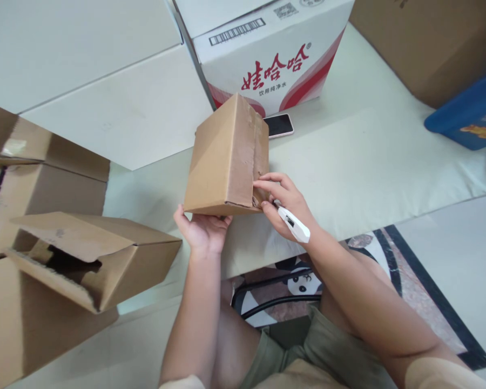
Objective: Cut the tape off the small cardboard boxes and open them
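A brown cardboard box (213, 156) is held tilted over the pale-covered table. Underneath it, my left hand (204, 229) grips the near lower edge, thumb at the left corner and the other fingers partly hidden below. My right hand (285, 202) is at the box's right side, its fingertips on the taped seam near a ragged, torn corner. A white box cutter (295, 224) is tucked in that hand, its handle pointing back toward the wrist. The cutter's front end is mostly hidden by the fingers, so I cannot tell whether its blade is out.
An opened cardboard box (133, 259) lies at the left, among other brown cartons (60, 189). Behind stand a large white box (121, 108) and a white-and-red printed carton (267, 70), with a phone (280, 125) before it. A blue container (465, 116) is at right.
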`<action>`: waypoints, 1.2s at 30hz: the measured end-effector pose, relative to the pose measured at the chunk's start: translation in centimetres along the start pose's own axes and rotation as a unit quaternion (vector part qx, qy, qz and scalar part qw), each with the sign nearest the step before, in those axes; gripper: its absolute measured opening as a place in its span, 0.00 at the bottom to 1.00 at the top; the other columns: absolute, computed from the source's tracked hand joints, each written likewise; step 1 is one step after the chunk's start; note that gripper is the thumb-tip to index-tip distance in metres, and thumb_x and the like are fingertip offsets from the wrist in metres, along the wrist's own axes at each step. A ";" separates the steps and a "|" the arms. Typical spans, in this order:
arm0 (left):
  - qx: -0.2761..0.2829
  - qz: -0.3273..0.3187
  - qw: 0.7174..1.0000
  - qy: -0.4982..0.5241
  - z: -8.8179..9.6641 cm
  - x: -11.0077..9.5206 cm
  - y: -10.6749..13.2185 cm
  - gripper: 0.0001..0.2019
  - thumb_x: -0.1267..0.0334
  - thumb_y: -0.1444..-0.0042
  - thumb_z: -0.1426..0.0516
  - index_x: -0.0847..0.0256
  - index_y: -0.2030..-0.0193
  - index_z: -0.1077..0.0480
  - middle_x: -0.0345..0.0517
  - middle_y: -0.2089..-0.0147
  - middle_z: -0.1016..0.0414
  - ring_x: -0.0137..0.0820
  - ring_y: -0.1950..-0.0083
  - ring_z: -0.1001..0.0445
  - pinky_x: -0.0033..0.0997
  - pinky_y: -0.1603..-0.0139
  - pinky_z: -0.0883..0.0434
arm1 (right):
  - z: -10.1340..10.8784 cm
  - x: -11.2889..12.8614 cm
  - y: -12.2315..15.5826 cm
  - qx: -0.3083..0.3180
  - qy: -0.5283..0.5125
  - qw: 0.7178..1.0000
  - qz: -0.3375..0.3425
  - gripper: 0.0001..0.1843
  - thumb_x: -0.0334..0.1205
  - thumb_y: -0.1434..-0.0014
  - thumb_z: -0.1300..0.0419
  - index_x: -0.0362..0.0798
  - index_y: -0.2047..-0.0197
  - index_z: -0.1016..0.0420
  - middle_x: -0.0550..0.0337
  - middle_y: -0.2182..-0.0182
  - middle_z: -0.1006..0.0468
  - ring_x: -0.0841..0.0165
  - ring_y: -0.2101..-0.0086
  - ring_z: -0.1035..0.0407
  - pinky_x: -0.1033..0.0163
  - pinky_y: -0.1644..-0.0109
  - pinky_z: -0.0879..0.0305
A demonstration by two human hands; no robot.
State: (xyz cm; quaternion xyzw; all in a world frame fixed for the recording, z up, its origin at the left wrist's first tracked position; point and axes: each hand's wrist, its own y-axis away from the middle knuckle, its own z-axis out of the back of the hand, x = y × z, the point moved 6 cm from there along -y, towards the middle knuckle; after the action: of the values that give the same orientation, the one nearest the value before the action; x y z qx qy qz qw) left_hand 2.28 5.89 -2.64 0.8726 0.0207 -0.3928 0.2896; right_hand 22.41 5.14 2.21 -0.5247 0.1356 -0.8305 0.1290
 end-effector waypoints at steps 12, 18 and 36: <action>0.010 0.001 1.000 0.004 0.2 0.0 -0.2 0.28 0.35 0.46 0.45 0.54 0.49 0.27 0.54 0.50 0.23 0.44 0.53 0.23 0.38 0.60 0.27 | -0.2 -0.2 0.1 -0.002 0.008 1.000 -0.004 0.22 0.32 0.39 0.44 0.54 0.43 0.24 0.51 0.42 0.26 0.71 0.68 0.31 0.55 0.57 0.21; 0.007 0.000 1.000 0.009 0.2 0.0 -0.1 0.28 0.35 0.45 0.45 0.54 0.49 0.26 0.54 0.51 0.23 0.44 0.54 0.23 0.38 0.61 0.27 | -0.2 -0.1 0.1 -0.004 0.007 1.000 -0.003 0.22 0.32 0.40 0.44 0.54 0.44 0.24 0.51 0.43 0.26 0.70 0.67 0.31 0.55 0.57 0.21; 0.017 -0.017 1.000 0.002 0.3 -0.1 -0.3 0.28 0.35 0.47 0.44 0.54 0.50 0.26 0.53 0.51 0.22 0.42 0.56 0.23 0.37 0.62 0.26 | 0.0 -0.3 0.1 -0.014 -0.010 1.000 0.014 0.22 0.31 0.38 0.44 0.53 0.43 0.22 0.51 0.44 0.24 0.72 0.70 0.30 0.57 0.59 0.22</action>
State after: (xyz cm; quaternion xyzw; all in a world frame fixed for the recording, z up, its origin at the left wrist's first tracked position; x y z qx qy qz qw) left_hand 1.93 5.98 -2.83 0.8778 0.0296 -0.3960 0.2680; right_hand 22.53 5.16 1.97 -0.5331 0.1535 -0.8211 0.1344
